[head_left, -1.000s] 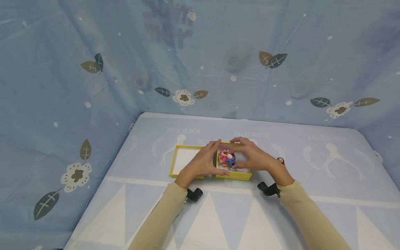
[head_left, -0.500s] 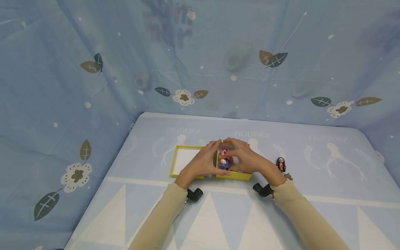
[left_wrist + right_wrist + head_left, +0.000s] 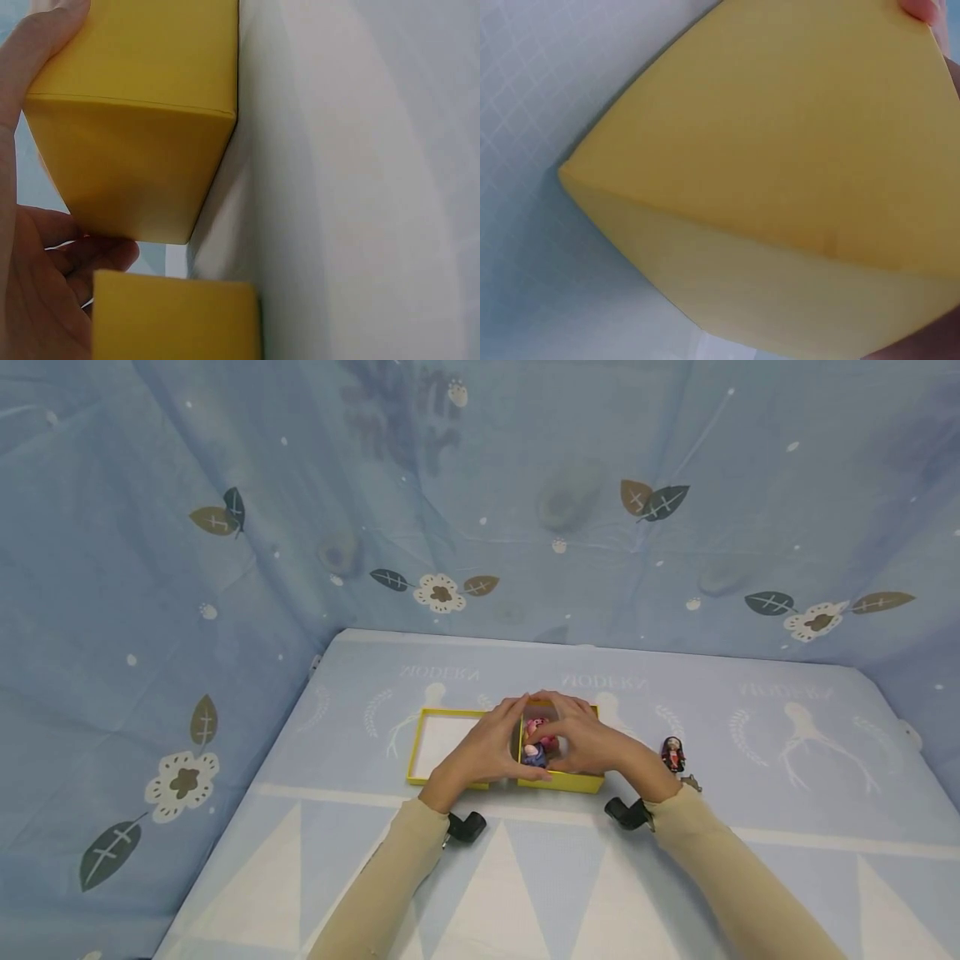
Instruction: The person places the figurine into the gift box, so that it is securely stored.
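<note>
A yellow box [image 3: 572,782] with a pale inside stands uncovered on the table. My left hand [image 3: 487,747] spans its left end and grips it, the thumb at the front wall and the fingers towards the back. Inside the box sits a pink figurine [image 3: 537,726]. In front of that one is a dark blue figurine [image 3: 534,755], which my right hand [image 3: 592,741] pinches between thumb and fingers, low in the box. Both wrist views show the outer walls of the yellow box [image 3: 142,165]; the figurines are hidden there.
Left of the box lies a shallow yellow lid [image 3: 442,743], white side up. A dark-haired figurine in red and black [image 3: 673,754] lies right of the right forearm, beside a small brownish object [image 3: 691,782]. A patterned curtain [image 3: 555,510] hangs behind the table.
My right hand has moved the blue figurine left and nearer the front inside the box, in front of the pink one. The dark-haired figurine has come into fuller view. My left hand stays put.
</note>
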A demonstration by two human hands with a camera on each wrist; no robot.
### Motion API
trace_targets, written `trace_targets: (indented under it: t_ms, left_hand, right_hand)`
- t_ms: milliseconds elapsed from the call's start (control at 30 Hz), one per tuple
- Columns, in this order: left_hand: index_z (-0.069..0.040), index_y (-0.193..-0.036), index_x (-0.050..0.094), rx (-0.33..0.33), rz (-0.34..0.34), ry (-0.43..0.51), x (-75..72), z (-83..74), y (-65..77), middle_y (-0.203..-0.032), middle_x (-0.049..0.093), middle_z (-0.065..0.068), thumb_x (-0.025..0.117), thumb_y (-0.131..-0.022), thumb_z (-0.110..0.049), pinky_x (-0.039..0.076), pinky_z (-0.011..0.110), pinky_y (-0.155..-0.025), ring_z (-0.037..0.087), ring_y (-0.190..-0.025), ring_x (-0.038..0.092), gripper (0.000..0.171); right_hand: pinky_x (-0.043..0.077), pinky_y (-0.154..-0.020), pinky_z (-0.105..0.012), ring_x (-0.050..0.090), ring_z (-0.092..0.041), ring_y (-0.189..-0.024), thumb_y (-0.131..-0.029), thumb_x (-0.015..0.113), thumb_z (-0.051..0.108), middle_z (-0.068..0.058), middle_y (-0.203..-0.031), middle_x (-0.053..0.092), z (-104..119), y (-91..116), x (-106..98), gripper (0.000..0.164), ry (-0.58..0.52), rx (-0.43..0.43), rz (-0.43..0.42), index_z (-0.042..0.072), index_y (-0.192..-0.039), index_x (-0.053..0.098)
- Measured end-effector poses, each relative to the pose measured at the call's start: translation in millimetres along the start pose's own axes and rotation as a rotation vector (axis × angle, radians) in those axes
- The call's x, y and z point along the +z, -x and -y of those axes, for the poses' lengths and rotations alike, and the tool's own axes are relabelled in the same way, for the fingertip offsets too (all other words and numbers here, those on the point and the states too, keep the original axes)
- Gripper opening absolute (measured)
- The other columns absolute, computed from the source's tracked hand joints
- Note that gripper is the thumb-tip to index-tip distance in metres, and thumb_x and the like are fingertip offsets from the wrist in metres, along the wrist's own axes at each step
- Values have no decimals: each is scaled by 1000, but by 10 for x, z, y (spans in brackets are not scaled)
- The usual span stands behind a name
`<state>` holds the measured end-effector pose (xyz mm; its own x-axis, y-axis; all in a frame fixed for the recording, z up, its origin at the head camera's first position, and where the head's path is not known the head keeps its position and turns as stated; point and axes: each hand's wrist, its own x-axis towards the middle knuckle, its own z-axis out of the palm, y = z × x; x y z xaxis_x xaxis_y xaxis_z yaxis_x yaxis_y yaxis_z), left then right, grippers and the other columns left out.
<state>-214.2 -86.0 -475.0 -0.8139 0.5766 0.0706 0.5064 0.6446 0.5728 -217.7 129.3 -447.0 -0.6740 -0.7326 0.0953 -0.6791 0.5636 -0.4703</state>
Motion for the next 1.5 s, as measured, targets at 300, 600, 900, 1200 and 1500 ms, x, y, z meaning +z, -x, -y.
trace_targets:
  t_ms: [300,600,900,1200,1500]
  left_hand:
    - [-10,-158,14,-4,2,-7,-3,-20,0,-155,33,7,80,-66,-66,41,50,-108,30,-137,41,127]
    - [-10,-158,14,-6,-4,-9,3,-12,2,-156,33,6,81,-67,-64,39,50,-110,30,-139,38,126]
    - [-11,-159,13,-10,4,-11,0,-20,3,-156,31,5,81,-67,-63,39,49,-111,28,-140,38,125]
    - [-10,-158,14,-2,-6,-14,-1,-14,6,-155,33,6,80,-67,-65,40,50,-109,29,-138,40,125]
    - [-9,-158,14,3,-5,-23,7,-16,4,-155,33,7,79,-68,-65,41,51,-108,31,-138,40,124]
  right_hand:
    - [15,-109,-71,22,-36,-144,-73,87,20,-17,-153,31,-10,-9,-37,32,-8,-3,62,28,-100,73]
    - [22,-108,-70,24,-41,-144,-74,87,24,-22,-151,33,60,-37,-1,28,128,-37,47,26,-94,69]
    - [23,-108,-69,24,-40,-144,-74,87,25,-22,-153,30,12,-34,71,29,174,-20,33,28,-98,70]
    - [25,-108,-67,25,-39,-144,-74,87,29,-21,-153,32,-17,-47,100,31,192,-23,14,29,-101,71]
    - [26,-108,-67,26,-40,-144,-73,87,33,-21,-154,30,3,-23,114,32,244,-20,15,30,-101,71]
